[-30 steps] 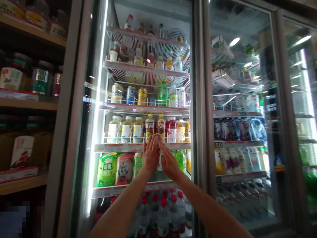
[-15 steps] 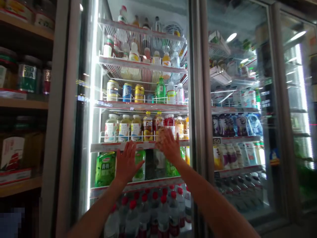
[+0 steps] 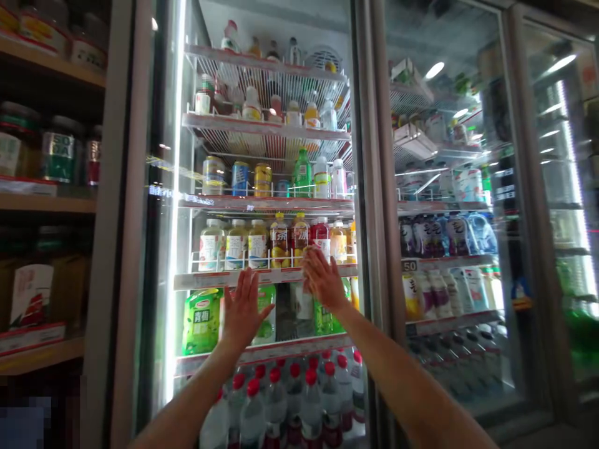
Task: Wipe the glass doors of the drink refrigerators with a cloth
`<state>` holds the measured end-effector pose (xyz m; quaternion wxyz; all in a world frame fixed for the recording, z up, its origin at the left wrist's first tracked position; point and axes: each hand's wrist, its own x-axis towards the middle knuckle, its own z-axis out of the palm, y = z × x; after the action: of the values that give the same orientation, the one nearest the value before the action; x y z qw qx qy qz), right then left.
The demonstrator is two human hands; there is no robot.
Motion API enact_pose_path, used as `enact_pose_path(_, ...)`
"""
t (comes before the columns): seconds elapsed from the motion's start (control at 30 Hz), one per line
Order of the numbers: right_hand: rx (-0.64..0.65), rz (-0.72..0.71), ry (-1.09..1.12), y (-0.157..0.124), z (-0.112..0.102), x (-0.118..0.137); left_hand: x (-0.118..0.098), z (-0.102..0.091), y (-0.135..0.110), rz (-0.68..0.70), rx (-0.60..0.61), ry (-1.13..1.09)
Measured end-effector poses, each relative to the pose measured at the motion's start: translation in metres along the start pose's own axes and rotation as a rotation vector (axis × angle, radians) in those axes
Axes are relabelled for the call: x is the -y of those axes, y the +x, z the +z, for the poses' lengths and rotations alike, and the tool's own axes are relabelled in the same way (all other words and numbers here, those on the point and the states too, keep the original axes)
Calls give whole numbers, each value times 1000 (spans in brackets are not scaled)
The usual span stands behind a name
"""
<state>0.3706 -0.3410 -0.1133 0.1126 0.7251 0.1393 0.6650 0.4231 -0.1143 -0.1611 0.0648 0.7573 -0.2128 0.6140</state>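
My left hand (image 3: pixel 243 308) is raised with its fingers stretched up and its thumb apart, in front of green drink packs on a lower shelf. It holds nothing that I can see. My right hand (image 3: pixel 325 280) reaches up with extended fingers and raised thumb, just below a red drink bottle (image 3: pixel 321 232). A pale, skin-toned patch (image 3: pixel 307 274) lies beside its fingertips; I cannot tell whether it is a reflection or a thing. Between the hands and the drinks is the fridge's glass door (image 3: pixel 161 187), with light reflections; contact with the glass is unclear.
Lit fridge shelves (image 3: pixel 281 202) hold cans and bottles, with red-capped bottles (image 3: pixel 276 399) at the bottom. A green pack (image 3: pixel 201 321) stands left of my left hand. Another glass door (image 3: pixel 449 206) is on the right, past a metal frame (image 3: pixel 374 187). Wooden shelves (image 3: pixel 47 202) with jars stand left.
The view has shifted slightly and sharpened. My right hand sits slightly lower in the picture, and the pale patch at its fingers looks smaller. My left hand keeps nearly the same place and pose.
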Motion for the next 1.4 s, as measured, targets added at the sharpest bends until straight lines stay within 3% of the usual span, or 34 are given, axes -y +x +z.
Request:
enact_pose_path(0.13, -117, 295, -59, -9, -15, -57, -1, 1, -1, -12, 13, -17)
enact_pose_path(0.23, -151, 408, -84, -12, -11, -46, -2, 1, 0, -32, 36, -34)
enact_pose_path(0.3, -118, 318, -68, -13, -3, -15, -2, 0, 0, -34, 43, -42)
enact_pose_path(0.37, -39, 120, -28, -15, 4, 11, -1, 0, 0, -27, 39, -41)
enact_pose_path(0.47, 43, -36, -7, -22, 2, 9, 0, 0, 0, -20, 32, -36)
enact_pose_path(0.6, -30, 243, -71, -46, -14, -43, -2, 0, 0, -36, 53, -46)
enact_pose_path(0.67, -60, 370, -101, -60, -15, -50, -5, -1, -1, -55, 64, -45)
enact_pose_path(0.77, -66, 389, -107, -72, -6, -16, -9, -1, -2, -76, 65, -48)
enact_pose_path(0.9, 10, 139, -12, -68, 9, 40, -9, -2, -3, -73, 58, -57)
enact_pose_path(1.0, 27, 81, 10, -71, 4, 28, -7, -4, -8, -57, 77, -64)
enact_pose_path(1.1, -42, 279, -36, -88, -9, -12, -8, -4, -20, -15, 111, -76)
enact_pose_path(1.17, -68, 403, -59, -96, -13, -23, -10, -3, -28, -16, 120, -69)
enact_pose_path(1.27, -29, 407, -49, -97, -6, 4, -14, -2, -32, -40, 125, -49)
enact_pose_path(1.4, 84, 140, 47, -87, 9, 56, -12, -5, -33, -19, 118, -47)
